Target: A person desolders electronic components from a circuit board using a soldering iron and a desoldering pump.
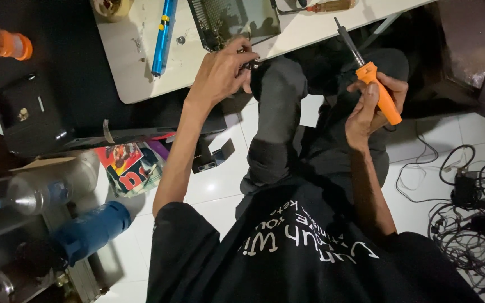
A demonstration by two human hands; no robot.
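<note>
Black cotton shirt nearest, printed white across the chest. Right hand (374, 106) fingers wrapped tight round a soldering iron (369, 73) by its smooth orange plastic handle; slim dark metal shaft running up and left, tip toward the white bench (141, 62). Left hand (223, 70) fingers pinched shut on a small dark part (252, 63) at the bench edge, just below a perforated circuit board (234, 19). Glossy blue cylindrical tool (164, 36) lying lengthwise on the bench, left of the board.

The floor (220, 185) has white glossy tiles (a lamp reflects on them). A white table (141, 62) stands above, and the room around it is dark.
</note>
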